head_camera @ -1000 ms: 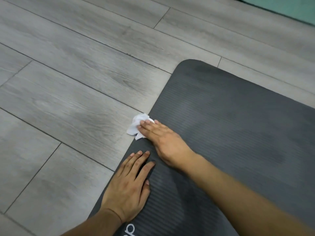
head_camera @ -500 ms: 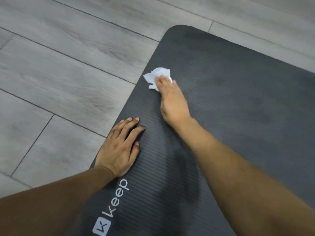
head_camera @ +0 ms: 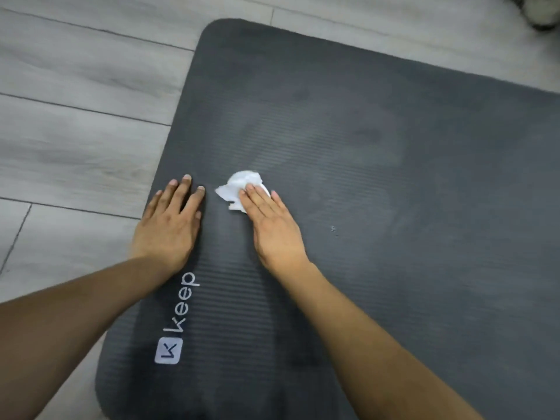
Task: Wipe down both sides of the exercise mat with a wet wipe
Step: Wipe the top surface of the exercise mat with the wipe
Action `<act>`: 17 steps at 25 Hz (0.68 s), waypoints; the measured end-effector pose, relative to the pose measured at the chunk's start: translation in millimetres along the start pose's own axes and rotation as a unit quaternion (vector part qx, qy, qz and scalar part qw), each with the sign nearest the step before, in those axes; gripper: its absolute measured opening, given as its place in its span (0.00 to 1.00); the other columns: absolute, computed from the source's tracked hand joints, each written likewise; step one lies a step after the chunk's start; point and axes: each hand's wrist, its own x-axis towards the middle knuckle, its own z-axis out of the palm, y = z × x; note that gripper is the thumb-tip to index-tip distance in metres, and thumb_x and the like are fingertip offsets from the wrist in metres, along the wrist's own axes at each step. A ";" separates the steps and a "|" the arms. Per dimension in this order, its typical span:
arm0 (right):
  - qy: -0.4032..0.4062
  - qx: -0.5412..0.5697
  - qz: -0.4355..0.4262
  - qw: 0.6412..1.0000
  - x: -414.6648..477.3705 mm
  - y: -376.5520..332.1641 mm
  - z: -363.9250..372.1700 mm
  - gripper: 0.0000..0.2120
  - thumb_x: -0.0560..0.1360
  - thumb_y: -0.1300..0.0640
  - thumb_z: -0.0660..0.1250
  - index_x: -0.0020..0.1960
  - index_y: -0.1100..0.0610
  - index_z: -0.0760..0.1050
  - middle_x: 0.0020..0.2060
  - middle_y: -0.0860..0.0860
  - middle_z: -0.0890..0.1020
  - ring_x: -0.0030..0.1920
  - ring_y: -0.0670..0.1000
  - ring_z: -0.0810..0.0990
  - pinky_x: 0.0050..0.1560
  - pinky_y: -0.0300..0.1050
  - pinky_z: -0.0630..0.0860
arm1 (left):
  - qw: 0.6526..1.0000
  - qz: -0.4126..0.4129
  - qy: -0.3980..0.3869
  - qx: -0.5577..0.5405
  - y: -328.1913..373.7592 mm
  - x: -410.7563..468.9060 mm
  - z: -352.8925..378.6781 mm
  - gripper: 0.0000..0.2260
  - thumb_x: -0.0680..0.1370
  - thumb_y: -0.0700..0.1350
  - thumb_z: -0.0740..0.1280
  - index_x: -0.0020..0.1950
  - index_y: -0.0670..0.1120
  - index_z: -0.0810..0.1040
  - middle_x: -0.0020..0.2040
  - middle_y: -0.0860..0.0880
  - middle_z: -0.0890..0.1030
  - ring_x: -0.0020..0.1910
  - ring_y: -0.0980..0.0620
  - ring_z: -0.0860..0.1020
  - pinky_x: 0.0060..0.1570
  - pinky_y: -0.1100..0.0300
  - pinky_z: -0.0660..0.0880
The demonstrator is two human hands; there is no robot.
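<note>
A dark grey ribbed exercise mat (head_camera: pixel 378 183) lies flat on the floor, with a white "Keep" logo near its left edge. A crumpled white wet wipe (head_camera: pixel 239 187) lies on the mat. My right hand (head_camera: pixel 272 228) presses on the wipe with straight fingers, and most of the wipe shows beyond the fingertips. My left hand (head_camera: pixel 169 225) rests flat on the mat's left edge, fingers spread, just left of the wipe. Faint damp streaks show on the mat above the wipe.
Grey wood-look floor planks (head_camera: pixel 75 140) surround the mat on the left and top. A blurred dark and light object (head_camera: pixel 542 10) sits at the top right corner. A tiny white speck (head_camera: pixel 332 228) lies on the mat right of my right hand.
My right hand has slid the wipe from the mat's left edge up toward the corner and then back toward me and inward. The left hand stayed flat at the mat's edge.
</note>
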 end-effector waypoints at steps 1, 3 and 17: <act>0.029 -0.002 0.045 0.999 -28.9 25.4 -8.6 0.27 0.76 0.64 0.50 0.75 0.59 0.66 0.75 0.53 0.66 0.76 0.50 0.62 0.77 0.52 0.54 | 1.000 -0.005 -0.004 0.007 0.4 0.9 0.7 0.22 0.85 0.46 0.56 0.80 0.46 0.65 0.82 0.43 0.60 0.81 0.39 0.59 0.79 0.43 0.56; 0.094 -0.022 0.201 0.975 -93.3 78.4 -33.7 0.29 0.75 0.65 0.50 0.75 0.57 0.65 0.75 0.53 0.66 0.76 0.51 0.62 0.76 0.55 0.55 | 1.000 -0.012 -0.024 0.014 5.0 5.7 -1.0 0.23 0.85 0.45 0.57 0.80 0.45 0.64 0.82 0.42 0.59 0.80 0.37 0.59 0.78 0.41 0.57; 0.098 -0.028 0.072 0.992 -114.5 92.1 -40.9 0.25 0.78 0.63 0.50 0.73 0.56 0.70 0.72 0.52 0.71 0.74 0.51 0.67 0.73 0.57 0.62 | 0.986 0.092 -0.135 0.035 79.3 -34.4 -16.6 0.35 0.78 0.62 0.53 0.83 0.51 0.56 0.83 0.44 0.56 0.79 0.36 0.60 0.75 0.33 0.59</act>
